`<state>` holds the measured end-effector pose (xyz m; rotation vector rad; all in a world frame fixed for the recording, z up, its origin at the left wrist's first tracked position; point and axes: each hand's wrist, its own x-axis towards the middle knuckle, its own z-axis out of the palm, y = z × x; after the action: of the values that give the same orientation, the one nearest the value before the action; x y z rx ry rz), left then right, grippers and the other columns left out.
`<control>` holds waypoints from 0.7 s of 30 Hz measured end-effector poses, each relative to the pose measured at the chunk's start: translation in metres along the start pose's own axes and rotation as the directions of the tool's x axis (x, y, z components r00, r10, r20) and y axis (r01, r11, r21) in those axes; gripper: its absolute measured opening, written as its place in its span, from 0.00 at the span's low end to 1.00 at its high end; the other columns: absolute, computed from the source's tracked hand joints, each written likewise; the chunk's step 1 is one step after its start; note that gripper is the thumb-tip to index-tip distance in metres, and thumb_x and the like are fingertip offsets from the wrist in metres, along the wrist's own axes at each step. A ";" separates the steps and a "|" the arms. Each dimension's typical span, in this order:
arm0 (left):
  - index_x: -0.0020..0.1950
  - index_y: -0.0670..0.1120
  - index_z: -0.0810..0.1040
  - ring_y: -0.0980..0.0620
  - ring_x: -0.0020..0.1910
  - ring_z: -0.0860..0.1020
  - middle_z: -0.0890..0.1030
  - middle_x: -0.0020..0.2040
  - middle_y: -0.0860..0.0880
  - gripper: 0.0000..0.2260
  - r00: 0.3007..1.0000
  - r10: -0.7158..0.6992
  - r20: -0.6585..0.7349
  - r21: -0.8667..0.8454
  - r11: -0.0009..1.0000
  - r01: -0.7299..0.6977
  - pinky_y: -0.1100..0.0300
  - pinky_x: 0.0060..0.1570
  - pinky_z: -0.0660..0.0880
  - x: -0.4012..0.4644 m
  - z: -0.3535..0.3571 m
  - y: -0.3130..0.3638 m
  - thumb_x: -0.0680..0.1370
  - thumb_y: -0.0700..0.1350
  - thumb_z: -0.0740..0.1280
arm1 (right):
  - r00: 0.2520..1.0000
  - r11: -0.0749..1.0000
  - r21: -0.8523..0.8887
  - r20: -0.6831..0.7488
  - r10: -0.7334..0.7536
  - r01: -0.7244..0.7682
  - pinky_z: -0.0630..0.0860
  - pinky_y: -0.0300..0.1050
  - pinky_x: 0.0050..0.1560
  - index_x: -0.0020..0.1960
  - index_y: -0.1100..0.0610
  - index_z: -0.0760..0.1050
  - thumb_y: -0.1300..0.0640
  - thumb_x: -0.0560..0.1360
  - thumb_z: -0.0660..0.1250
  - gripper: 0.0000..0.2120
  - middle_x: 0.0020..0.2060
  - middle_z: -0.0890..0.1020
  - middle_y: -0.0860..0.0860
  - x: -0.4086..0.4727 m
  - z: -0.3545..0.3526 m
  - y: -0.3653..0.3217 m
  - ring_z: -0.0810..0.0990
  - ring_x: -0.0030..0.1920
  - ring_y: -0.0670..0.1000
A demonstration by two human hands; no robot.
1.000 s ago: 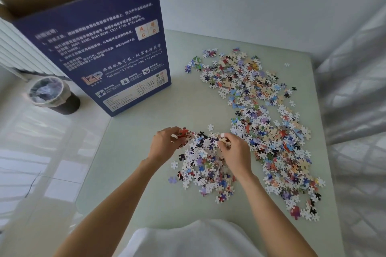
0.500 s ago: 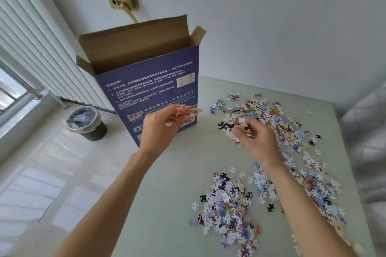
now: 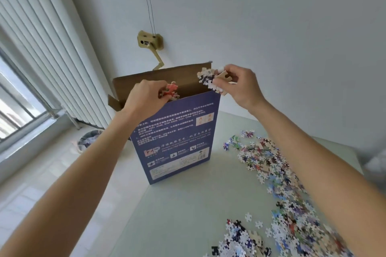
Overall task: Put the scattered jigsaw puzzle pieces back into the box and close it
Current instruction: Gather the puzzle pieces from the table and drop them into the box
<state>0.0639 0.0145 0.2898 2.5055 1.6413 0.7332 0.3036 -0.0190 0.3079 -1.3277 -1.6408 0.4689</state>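
Observation:
A tall blue puzzle box (image 3: 177,142) stands upright on the pale green table (image 3: 177,215), its brown top flaps open. My left hand (image 3: 144,98) grips a bunch of puzzle pieces (image 3: 170,92), reddish ones showing, right at the box's open top. My right hand (image 3: 240,85) holds another bunch of pieces (image 3: 208,79) just above the box's right top corner. Many loose puzzle pieces (image 3: 271,173) lie scattered across the right side of the table, and a second heap (image 3: 240,240) lies near the front.
A bin (image 3: 89,140) with a plastic liner stands on the floor left of the table, partly behind my left forearm. White vertical blinds (image 3: 41,48) and a window fill the left. A tan wall fitting (image 3: 149,43) hangs on the wall behind the box.
Both hands picked up pieces from the near heap and rose to the box's open top. The view tilted upward with them.

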 end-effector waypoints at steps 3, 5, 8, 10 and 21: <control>0.53 0.48 0.76 0.46 0.39 0.78 0.82 0.45 0.46 0.08 0.993 -0.054 0.102 0.041 0.998 0.050 0.54 0.39 0.77 0.006 0.003 -0.005 0.79 0.49 0.62 | 0.996 0.992 -0.107 0.075 -0.054 0.062 0.77 0.37 0.42 0.48 0.55 0.78 0.57 0.72 0.71 0.06 0.41 0.81 0.49 0.022 0.012 -0.003 0.80 0.40 0.48; 0.59 0.52 0.76 0.48 0.43 0.79 0.82 0.50 0.49 0.11 0.989 -0.046 0.140 0.032 0.999 0.042 0.54 0.42 0.78 0.005 0.003 -0.008 0.79 0.52 0.60 | 0.991 0.984 -0.156 0.114 -0.067 0.084 0.79 0.45 0.47 0.51 0.57 0.79 0.57 0.72 0.71 0.08 0.43 0.82 0.51 0.033 0.017 -0.001 0.81 0.43 0.50; 0.60 0.54 0.75 0.53 0.45 0.79 0.82 0.50 0.54 0.14 0.991 -0.027 0.131 -0.014 0.999 0.029 0.58 0.44 0.77 -0.002 0.001 -0.012 0.79 0.56 0.60 | 0.982 0.970 -0.200 0.155 -0.107 0.137 0.78 0.46 0.47 0.51 0.57 0.80 0.57 0.72 0.70 0.08 0.44 0.83 0.51 0.043 0.023 0.000 0.80 0.45 0.51; 0.59 0.54 0.76 0.55 0.43 0.79 0.81 0.49 0.56 0.14 0.992 -0.020 0.125 -0.045 0.999 0.026 0.59 0.42 0.77 -0.007 0.001 -0.014 0.78 0.58 0.61 | 0.967 0.955 -0.220 0.199 -0.157 0.200 0.76 0.42 0.43 0.50 0.56 0.80 0.58 0.72 0.70 0.07 0.43 0.82 0.50 0.045 0.027 0.001 0.79 0.43 0.49; 0.51 0.51 0.82 0.60 0.38 0.78 0.83 0.42 0.55 0.07 0.997 0.065 -0.048 -0.173 0.982 -0.072 0.64 0.42 0.78 -0.022 0.002 -0.018 0.74 0.44 0.70 | 0.848 0.875 -0.323 0.505 -0.162 0.360 0.73 0.39 0.48 0.53 0.55 0.79 0.55 0.74 0.69 0.09 0.47 0.83 0.50 0.060 0.060 -0.010 0.79 0.45 0.46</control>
<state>0.0423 0.0035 0.2743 2.4492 1.4396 0.9014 0.2500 0.0470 0.3119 -1.3094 -2.3965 0.2928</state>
